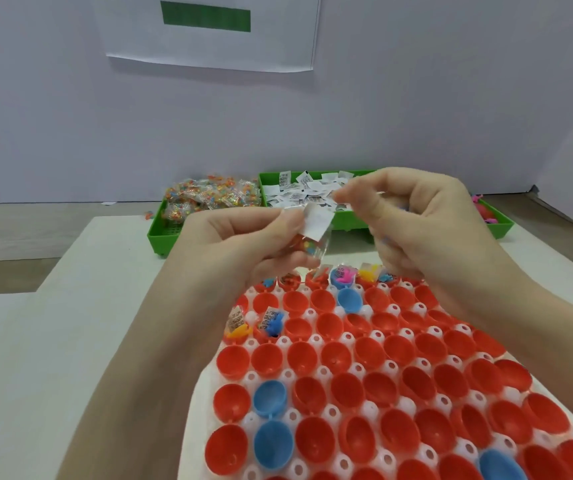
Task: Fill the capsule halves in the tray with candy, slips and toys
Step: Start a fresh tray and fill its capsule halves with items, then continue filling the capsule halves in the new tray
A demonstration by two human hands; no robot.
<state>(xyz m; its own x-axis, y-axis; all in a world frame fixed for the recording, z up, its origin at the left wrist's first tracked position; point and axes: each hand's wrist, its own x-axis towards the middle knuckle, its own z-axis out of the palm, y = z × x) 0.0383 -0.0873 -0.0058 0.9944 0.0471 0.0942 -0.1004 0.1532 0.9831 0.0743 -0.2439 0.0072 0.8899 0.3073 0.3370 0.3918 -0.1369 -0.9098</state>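
A white tray (371, 408) holds rows of red capsule halves (338, 353) and a few blue ones (271, 398). Its far row and two halves at the left carry slips and small toys (273, 322). Above the far rows, my left hand (243, 244) pinches a white paper slip (316, 223) together with a clear candy packet (307, 245). My right hand (413, 216) is raised beside it with curled fingers; a clear wrapper seems to show at its fingertips, but blur hides what it holds.
A green bin (171, 239) stands behind the tray, with candy packets (209, 195) at left, paper slips (307, 188) in the middle and pink toys (486, 211) at right. A white wall with a paper sheet rises behind.
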